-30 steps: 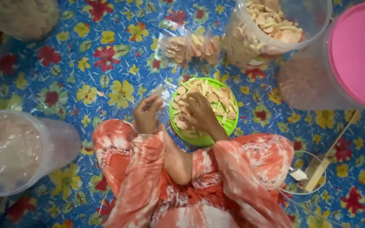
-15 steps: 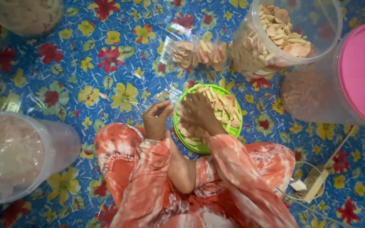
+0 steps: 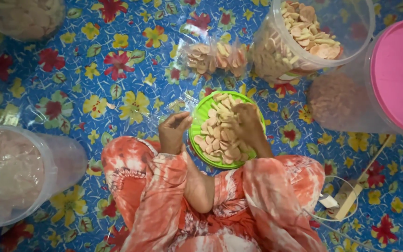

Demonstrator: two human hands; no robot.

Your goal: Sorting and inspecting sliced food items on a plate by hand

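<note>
A green plate heaped with pale crackers lies on the flowered mat, just in front of my knees. My right hand rests on the pile at the plate's right side, fingers curled down around some crackers. My left hand hovers at the plate's left rim with fingers bent and pinched on a thin clear plastic bag that is barely visible. Orange patterned sleeves cover both forearms.
A filled clear bag of crackers lies beyond the plate. An open clear tub of crackers stands at the back right, beside a tub with a pink lid. Another clear tub stands at my left. A wooden stick lies at the right.
My right hand has shifted from the plate's left part to its right side, uncovering more crackers. My left hand has curled in closer to the rim.
</note>
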